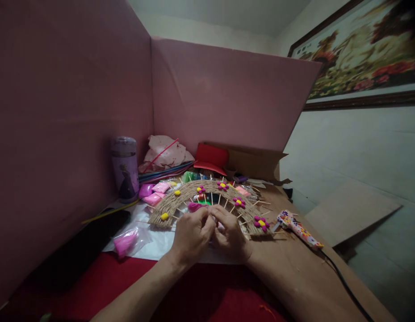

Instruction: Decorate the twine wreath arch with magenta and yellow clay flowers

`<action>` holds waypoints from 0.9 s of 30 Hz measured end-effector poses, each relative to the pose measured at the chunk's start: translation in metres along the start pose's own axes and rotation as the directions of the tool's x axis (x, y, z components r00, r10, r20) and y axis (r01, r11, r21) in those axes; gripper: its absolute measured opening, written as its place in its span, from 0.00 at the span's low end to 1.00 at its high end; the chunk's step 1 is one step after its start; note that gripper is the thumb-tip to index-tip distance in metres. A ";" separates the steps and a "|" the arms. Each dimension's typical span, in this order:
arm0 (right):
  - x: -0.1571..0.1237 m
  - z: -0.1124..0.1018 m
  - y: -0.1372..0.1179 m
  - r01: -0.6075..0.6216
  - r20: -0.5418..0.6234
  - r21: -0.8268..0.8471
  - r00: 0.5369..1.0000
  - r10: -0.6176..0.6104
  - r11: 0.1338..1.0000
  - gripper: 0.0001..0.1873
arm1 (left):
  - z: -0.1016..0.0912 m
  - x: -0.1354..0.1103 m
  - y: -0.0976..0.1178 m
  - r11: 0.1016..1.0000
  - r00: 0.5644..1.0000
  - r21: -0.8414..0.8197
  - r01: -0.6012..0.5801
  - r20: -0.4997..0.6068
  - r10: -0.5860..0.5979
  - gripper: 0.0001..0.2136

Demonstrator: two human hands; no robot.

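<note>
On the tabletop [291, 268], the arch [212, 185] lies flat, presumably to stay steady within reach, behind the left hand [193, 232] and right hand [231, 233], whose fingers press together, anything pinched being hidden, with a clear bag [142, 236] of pink clay [124, 243] leftward and a magenta lump [195, 206] by the left fingertips.
</note>
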State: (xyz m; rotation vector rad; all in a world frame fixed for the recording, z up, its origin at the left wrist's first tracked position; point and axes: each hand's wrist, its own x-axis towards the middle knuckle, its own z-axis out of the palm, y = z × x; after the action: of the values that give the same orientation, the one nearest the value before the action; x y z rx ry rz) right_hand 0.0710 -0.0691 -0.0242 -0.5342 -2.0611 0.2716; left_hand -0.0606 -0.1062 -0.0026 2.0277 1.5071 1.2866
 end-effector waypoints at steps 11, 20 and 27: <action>0.003 -0.004 0.002 -0.327 -0.022 0.421 0.929 0.370 0.846 0.09 | -0.013 0.012 -0.007 0.977 0.954 -0.211 0.027 -0.285 -0.088 0.09; 0.003 -0.002 -0.003 -0.462 0.039 0.559 0.844 0.535 0.689 0.09 | -0.009 0.019 -0.011 0.795 0.963 -0.560 0.235 0.022 -0.270 0.11; 0.003 0.002 -0.007 -0.441 0.021 0.636 0.830 0.557 0.633 0.09 | -0.008 0.019 -0.011 0.752 0.950 -0.613 0.240 -0.011 -0.312 0.09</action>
State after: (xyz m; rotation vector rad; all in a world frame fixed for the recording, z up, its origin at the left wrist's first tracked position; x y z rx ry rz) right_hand 0.0660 -0.0743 -0.0202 -0.6758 -1.4696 1.1582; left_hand -0.0727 -0.0871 0.0038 1.2845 1.1624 1.5247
